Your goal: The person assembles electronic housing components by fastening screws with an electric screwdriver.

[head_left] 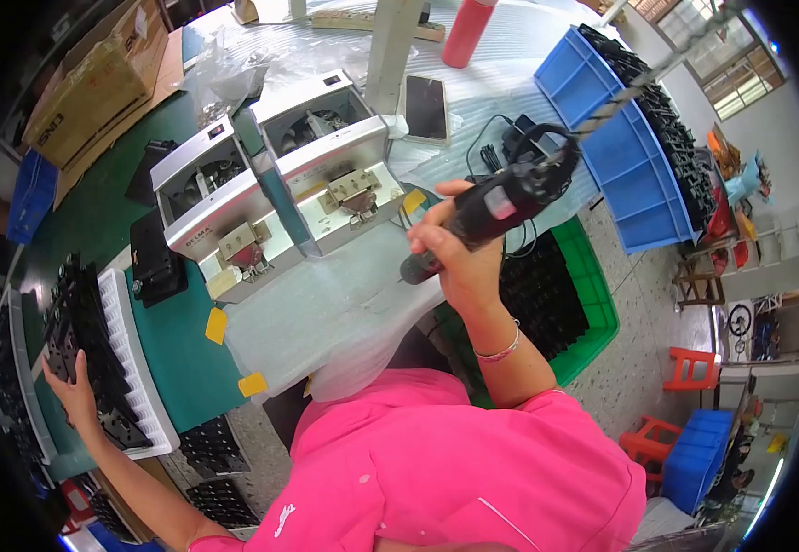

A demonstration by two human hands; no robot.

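My right hand [466, 269] is wrapped round a black electric screwdriver [502, 204]. Its tip points down and left over the padded bench edge, and its upper end meets a coiled hanging cord. On the far left, my left hand [74, 396] has thumb and fingers on either side of a black plastic part [62, 362], among more such parts lying along a white ridged tray [154, 405]. Between my hands stand two pale metal screw feeders, one on the left [199, 241] and one on the right [300, 182], with small screws in their open tops.
Black parts fill a blue crate [615, 175] at the right and a green crate [606, 317] below the screwdriver. A phone [426, 109] and a red bottle [468, 32] are behind the feeders. A cardboard box [96, 83] sits far left; a post [390, 64] rises mid-bench.
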